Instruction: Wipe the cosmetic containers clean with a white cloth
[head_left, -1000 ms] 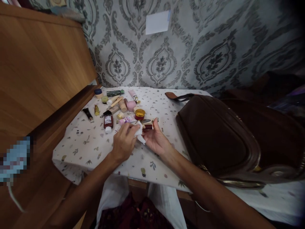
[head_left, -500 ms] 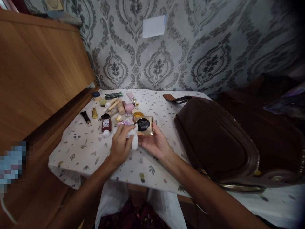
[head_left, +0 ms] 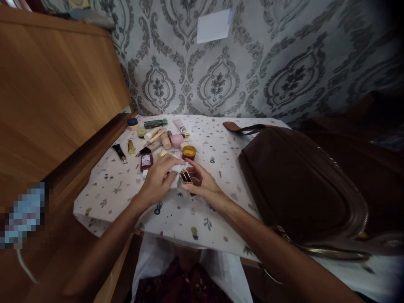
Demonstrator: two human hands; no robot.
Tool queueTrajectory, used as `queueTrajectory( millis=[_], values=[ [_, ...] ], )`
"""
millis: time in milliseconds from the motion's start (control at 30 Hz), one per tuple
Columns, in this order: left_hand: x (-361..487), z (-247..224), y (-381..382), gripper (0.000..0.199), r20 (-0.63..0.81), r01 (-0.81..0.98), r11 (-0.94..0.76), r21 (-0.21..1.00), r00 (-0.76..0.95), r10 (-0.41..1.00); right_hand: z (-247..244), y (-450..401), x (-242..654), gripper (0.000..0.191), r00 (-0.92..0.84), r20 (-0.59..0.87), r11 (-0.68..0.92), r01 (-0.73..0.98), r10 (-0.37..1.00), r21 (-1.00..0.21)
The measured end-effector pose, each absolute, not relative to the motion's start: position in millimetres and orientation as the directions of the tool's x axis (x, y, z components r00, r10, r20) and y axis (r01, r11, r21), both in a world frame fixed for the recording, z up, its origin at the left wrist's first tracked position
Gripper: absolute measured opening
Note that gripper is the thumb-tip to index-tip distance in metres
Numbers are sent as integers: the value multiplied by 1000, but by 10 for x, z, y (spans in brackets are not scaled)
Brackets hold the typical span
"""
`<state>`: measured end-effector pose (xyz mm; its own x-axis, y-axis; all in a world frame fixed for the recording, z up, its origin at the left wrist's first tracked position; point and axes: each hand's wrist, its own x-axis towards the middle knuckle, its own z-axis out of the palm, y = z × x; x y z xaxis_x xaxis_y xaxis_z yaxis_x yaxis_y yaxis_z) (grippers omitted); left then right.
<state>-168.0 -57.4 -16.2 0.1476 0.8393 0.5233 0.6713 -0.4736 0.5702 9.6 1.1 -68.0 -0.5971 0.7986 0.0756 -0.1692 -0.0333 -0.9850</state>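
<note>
My left hand [head_left: 160, 174] is closed on a crumpled white wipe [head_left: 177, 169], pressed against the near side of a compact. That gold and dark compact [head_left: 187, 177] is tilted on its edge, gripped between the thumb and fingers of my right hand [head_left: 203, 181]. Both hands are above the front middle of the table, and the fingers partly cover the compact. Just beyond them stands an amber jar [head_left: 189, 152]. A dark red bottle with a white cap [head_left: 146, 162] lies beside my left hand.
A patterned white cloth [head_left: 120, 198] covers the table. Cosmetics, including a pink jar [head_left: 177, 141], a green tube [head_left: 155, 123] and a black tube [head_left: 119, 153], are grouped at the back left. A big brown bag [head_left: 293, 181] fills the right side. A wooden cabinet [head_left: 63, 71] borders the left.
My right hand has turned the compact from its face, with the dark oval showing, onto its edge. My left hand keeps the wipe against it. The view has shifted slightly.
</note>
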Motion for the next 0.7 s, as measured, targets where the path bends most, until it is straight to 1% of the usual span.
queueTrajectory(
  millis=[100,200,300,400,467,567,633,700],
  values=[
    [-1618,-118,-654,34,571,656,-547,521,209,794,-686,29,91,90,-573,107,16,-163,812,-987],
    [-1634,-124,-627,33,577,653,-546,525,198,792,-700,27,82,78,-583,115,-22,-222,805,-975],
    [-1720,-199,-512,29,549,638,-472,609,90,831,-678,-1,91,60,-626,114,-136,-337,771,-931],
    [-1781,-322,-420,24,485,554,-374,744,-63,872,-619,-27,112,57,-703,75,-343,-434,707,-833],
    [-1770,-405,-409,24,433,497,-320,806,-129,892,-590,-25,119,50,-718,57,-443,-488,693,-752],
    [-1701,-493,-449,27,417,483,-294,825,-168,893,-589,9,111,36,-702,26,-518,-549,711,-656],
    [-1657,-519,-486,29,424,499,-295,815,-166,890,-604,39,103,33,-695,1,-546,-565,719,-618],
    [-1629,-522,-522,29,415,511,-287,810,-155,896,-616,66,98,32,-675,-8,-541,-584,738,-605]
  ],
)
